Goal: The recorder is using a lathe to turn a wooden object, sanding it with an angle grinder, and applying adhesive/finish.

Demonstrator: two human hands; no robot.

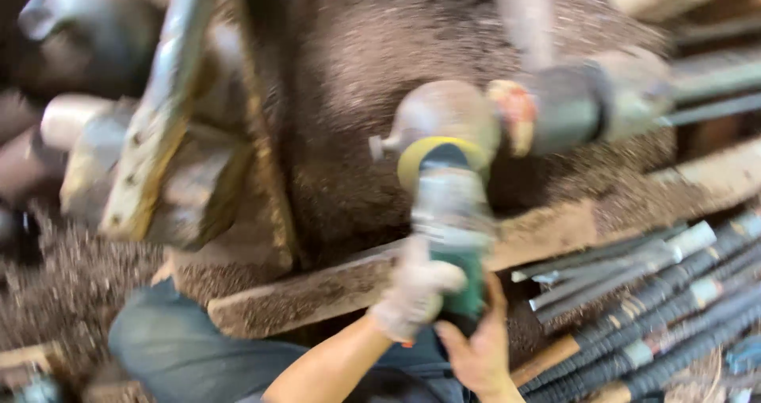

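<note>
The view is motion-blurred. Both my hands hold a green angle grinder point(453, 221) that points away from me. My gloved left hand point(414, 290) wraps the left side of its body. My bare right hand point(478, 347) grips its rear end from below. The grinder's grey head and yellow guard point(432, 145) sit beside a dark metal cylinder point(572, 106) with an orange-tinted end, which lies across a wooden plank. Whether the disc touches the cylinder cannot be made out.
A bundle of ribbed steel bars point(658, 308) lies at the lower right. A long wooden plank point(333, 288) crosses in front of me. Rusty angle-iron pieces point(158, 126) lean at the left. My knee in dark trousers point(182, 347) is at the lower left. Gritty debris covers the ground.
</note>
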